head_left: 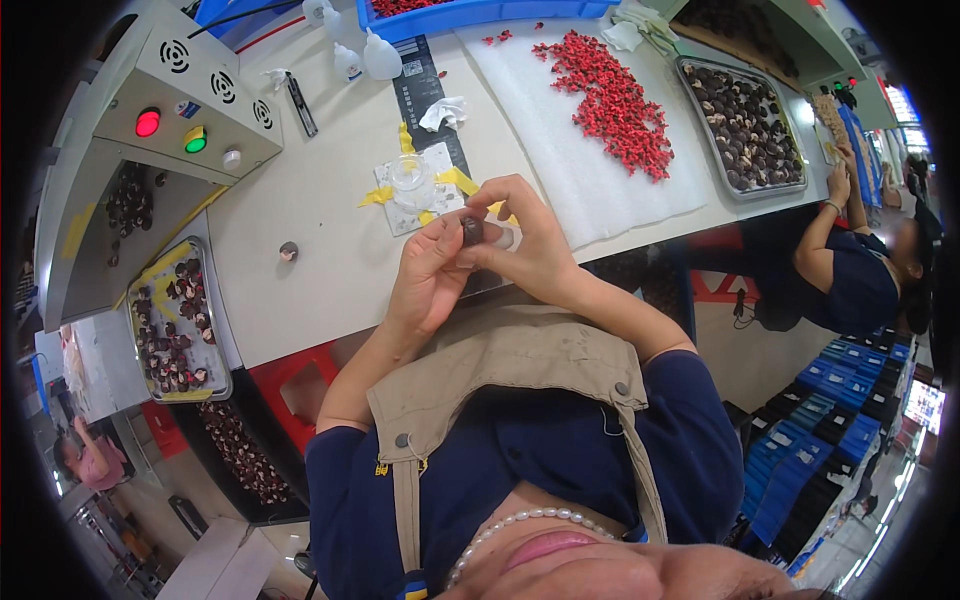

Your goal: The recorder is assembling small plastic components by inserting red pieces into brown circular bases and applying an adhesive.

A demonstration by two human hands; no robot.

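Head view: both of the person's forearms rise from the lower edge and meet above the near edge of the white worktable (300, 290).
Left hand (428, 278): palm turned toward the right, fingers curled close, thumb and fingertips pinching the small dark part (472, 232) from its 9 o'clock side.
Right hand (530, 240): arched over from 3 o'clock, fingers bent narrow, tips pressed on the same part; both hands touch it.
Small dark part: a rounded, dark brown-grey piece, mostly hidden by fingertips, held in the air just off the table.
Clear round dish (411, 175): at 11 o'clock of the hands, on a white sheet fixed with yellow tape (378, 196).
Red pieces (612, 100): scattered on a white foam mat (590, 180) at 1 o'clock.
Metal trays of dark parts: one (745, 125) at 2 o'clock, one (175, 320) at 9 o'clock.
Control box (190, 95): at 10 o'clock, with a red and a green button.
Another person (850, 270): at 3 o'clock, at the table's far end.
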